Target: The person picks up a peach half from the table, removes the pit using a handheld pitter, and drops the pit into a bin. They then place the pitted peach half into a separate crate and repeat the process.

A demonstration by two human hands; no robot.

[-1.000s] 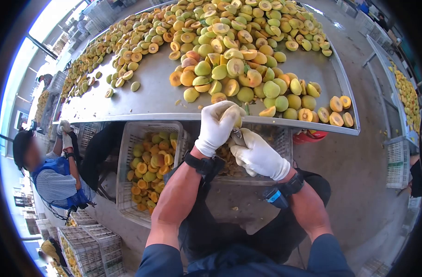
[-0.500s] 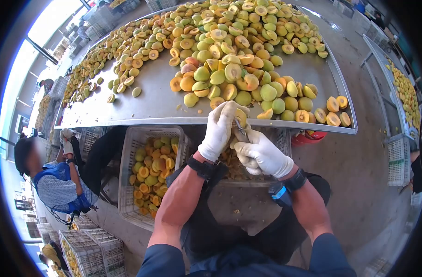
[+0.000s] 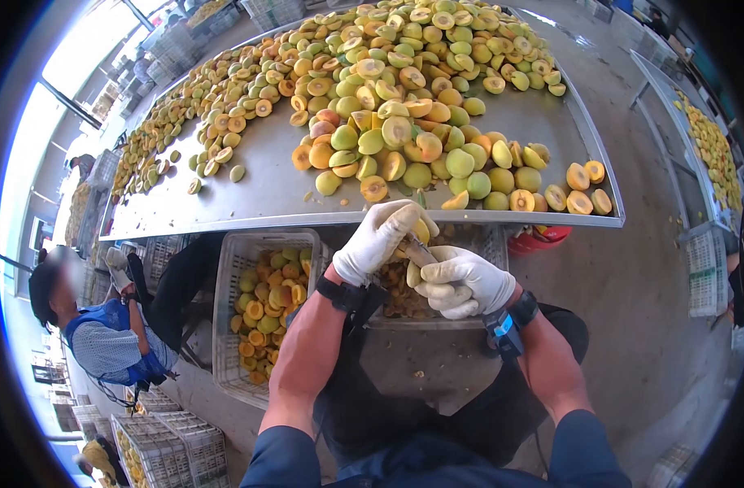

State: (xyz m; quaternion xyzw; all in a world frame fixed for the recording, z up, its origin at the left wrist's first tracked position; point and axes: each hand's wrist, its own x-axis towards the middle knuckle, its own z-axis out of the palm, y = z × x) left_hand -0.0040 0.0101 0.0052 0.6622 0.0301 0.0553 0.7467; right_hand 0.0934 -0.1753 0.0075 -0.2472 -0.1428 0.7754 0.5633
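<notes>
Both my hands wear white gloves and meet just in front of the metal table's near edge. My left hand is wrapped round a yellow-green fruit half, mostly hidden by the fingers. My right hand grips a small tool by its handle, its tip at the fruit. Many halved fruits are heaped on the table beyond. Under my hands stands a crate with brownish pieces in it.
A crate of fruit halves stands left of my legs. A seated person is at the left. Stacked crates stand lower left. A red container is under the table's right side; another table is far right.
Both hands have come slightly nearer to me, off the table edge. The left fingers now cover more of the fruit, and the tool is tilted more. The whole view has shifted a little.
</notes>
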